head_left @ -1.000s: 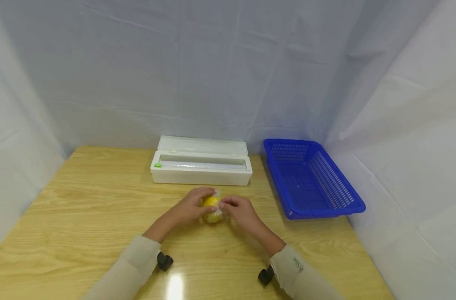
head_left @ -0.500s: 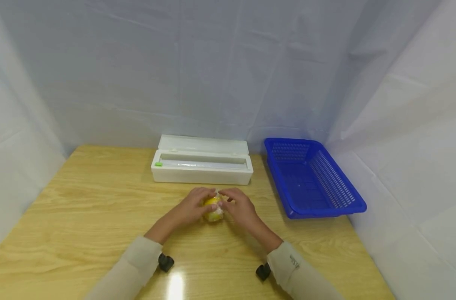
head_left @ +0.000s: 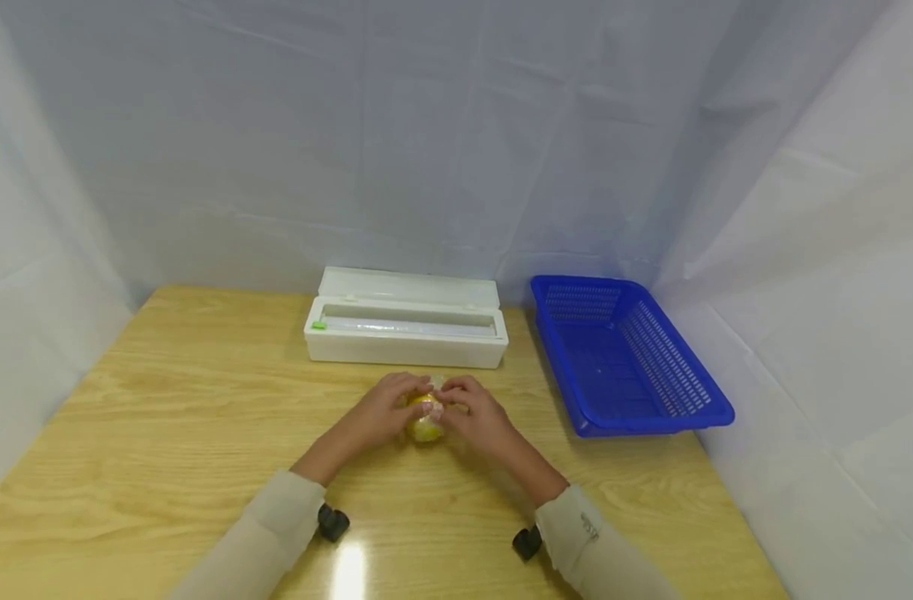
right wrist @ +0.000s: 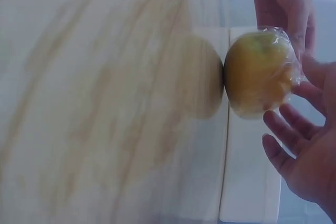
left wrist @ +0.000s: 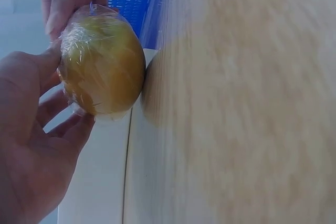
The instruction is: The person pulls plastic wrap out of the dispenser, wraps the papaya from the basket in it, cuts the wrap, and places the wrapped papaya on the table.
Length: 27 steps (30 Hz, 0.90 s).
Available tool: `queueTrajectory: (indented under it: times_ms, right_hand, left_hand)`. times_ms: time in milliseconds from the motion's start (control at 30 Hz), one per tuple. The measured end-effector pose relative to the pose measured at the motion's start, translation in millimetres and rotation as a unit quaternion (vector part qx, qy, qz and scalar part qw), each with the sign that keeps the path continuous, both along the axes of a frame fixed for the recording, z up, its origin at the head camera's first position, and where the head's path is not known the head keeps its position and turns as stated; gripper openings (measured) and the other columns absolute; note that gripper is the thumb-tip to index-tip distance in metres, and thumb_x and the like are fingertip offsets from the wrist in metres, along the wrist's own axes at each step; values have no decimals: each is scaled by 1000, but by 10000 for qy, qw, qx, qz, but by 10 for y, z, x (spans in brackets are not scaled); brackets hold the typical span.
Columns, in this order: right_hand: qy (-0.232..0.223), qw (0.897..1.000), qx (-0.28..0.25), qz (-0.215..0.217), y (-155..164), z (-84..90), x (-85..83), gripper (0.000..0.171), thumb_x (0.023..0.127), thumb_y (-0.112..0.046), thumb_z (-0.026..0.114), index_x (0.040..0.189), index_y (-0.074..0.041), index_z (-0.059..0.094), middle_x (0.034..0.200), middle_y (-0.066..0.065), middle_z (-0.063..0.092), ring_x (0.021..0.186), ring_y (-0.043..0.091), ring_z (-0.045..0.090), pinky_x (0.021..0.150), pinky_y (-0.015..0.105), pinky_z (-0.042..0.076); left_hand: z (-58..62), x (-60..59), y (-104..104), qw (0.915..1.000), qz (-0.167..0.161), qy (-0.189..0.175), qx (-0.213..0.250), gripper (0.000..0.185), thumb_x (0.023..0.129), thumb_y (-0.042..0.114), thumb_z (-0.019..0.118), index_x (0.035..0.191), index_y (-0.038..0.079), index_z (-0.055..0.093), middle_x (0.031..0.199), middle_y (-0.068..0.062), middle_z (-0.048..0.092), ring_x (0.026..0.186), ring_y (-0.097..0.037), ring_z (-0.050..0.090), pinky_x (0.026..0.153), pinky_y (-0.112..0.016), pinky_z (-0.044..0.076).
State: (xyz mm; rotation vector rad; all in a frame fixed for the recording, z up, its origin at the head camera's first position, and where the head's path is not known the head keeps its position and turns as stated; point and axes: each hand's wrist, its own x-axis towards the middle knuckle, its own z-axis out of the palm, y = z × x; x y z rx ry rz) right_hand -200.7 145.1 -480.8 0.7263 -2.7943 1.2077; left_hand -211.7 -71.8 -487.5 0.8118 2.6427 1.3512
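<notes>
A round yellow fruit, its exact kind unclear, sits on the wooden table wrapped in clear cling film. My left hand holds it from the left, thumb near the top and fingers along its far side. From the right, my right hand pinches the bunched film at the top between thumb and index finger. Its remaining fingers are spread beside the fruit in the right wrist view. Both hands partly hide the fruit in the head view.
Behind the hands stands a white cling film box, lid raised, with a roll inside and a green slider at its left end. A blue plastic basket is at the back right. Pale sheeting surrounds the table.
My right hand has shifted slightly up and left, its fingers moving over the film on top of the fruit. My left hand keeps its hold, and the fruit stays in nearly the same place.
</notes>
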Motion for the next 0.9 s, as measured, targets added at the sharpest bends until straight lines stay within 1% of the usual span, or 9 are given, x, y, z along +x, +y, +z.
queueTrajectory:
  times_ms: [100, 300, 433, 500, 600, 633, 700, 800, 900]
  right_hand:
    - [106, 9997, 228, 23, 13, -14, -13, 39, 94, -32, 71, 125, -8, 70, 130, 1, 57, 119, 22, 59, 94, 42, 55]
    - [1022, 9923, 680, -135, 11, -48, -45, 36, 88, -35, 76, 116, -11, 76, 122, -1, 63, 111, 18, 65, 83, 33, 57]
    - [1357, 9883, 689, -77, 11, -46, -67, 31, 88, -31, 76, 112, -11, 78, 117, 0, 66, 106, 18, 66, 81, 32, 57]
    - [1394, 9878, 686, -76, 8, -35, -79, 26, 90, -30, 75, 109, -12, 79, 115, 0, 67, 106, 18, 65, 83, 34, 57]
    - [1146, 9911, 656, -175, 0, -10, -99, 22, 93, -29, 73, 107, -14, 79, 113, 0, 68, 108, 20, 64, 85, 38, 57]
    - [969, 9928, 653, -243, -3, -5, -108, 24, 93, -30, 72, 109, -14, 77, 115, 0, 68, 110, 21, 64, 86, 40, 57]
    - [520, 9959, 627, -388, -4, 3, -120, 34, 94, -34, 70, 122, -14, 71, 124, 2, 66, 115, 24, 62, 89, 45, 56]
    - [-271, 9971, 523, -491, 8, -3, -133, 58, 97, -39, 66, 147, -16, 50, 146, 4, 54, 131, 29, 54, 102, 53, 50]
    - [-793, 9960, 274, -315, 24, -17, -126, 65, 100, -38, 61, 156, -15, 38, 158, 6, 42, 143, 32, 44, 114, 55, 40]
  left_hand:
    - [9, 0, -2, 9999, -58, 42, 74, 38, 101, 31, 62, 133, 10, 63, 146, -10, 56, 136, -35, 48, 113, -59, 38]
    - [45, 5, -4, 10000, -42, 34, 10, 40, 101, 33, 63, 134, 10, 64, 146, -9, 56, 137, -34, 48, 114, -57, 38]
    - [77, 26, -7, 9988, 124, 319, -343, 40, 100, 34, 64, 134, 13, 64, 145, -8, 58, 136, -32, 50, 113, -56, 40]
    - [85, 33, -1, 9974, 153, 511, -495, 40, 99, 33, 64, 133, 12, 65, 142, -9, 60, 136, -33, 50, 113, -56, 41]
    - [86, 40, 13, 9962, 140, 649, -568, 39, 99, 31, 65, 131, 9, 65, 142, -11, 60, 140, -37, 44, 113, -60, 39]
    - [86, 43, 19, 9964, 124, 627, -563, 40, 99, 31, 65, 131, 8, 65, 143, -12, 59, 142, -38, 41, 114, -61, 37]
    - [82, 50, 25, 9975, 109, 482, -508, 40, 99, 31, 64, 132, 8, 65, 146, -12, 56, 146, -40, 36, 115, -63, 34]
    - [76, 51, 37, 9994, 22, 187, -304, 41, 99, 28, 64, 135, 7, 62, 145, -12, 57, 142, -38, 43, 115, -59, 37]
    - [67, 47, 45, 9999, -15, -40, -109, 41, 99, 27, 65, 136, 9, 60, 142, -11, 58, 135, -34, 51, 113, -53, 42]
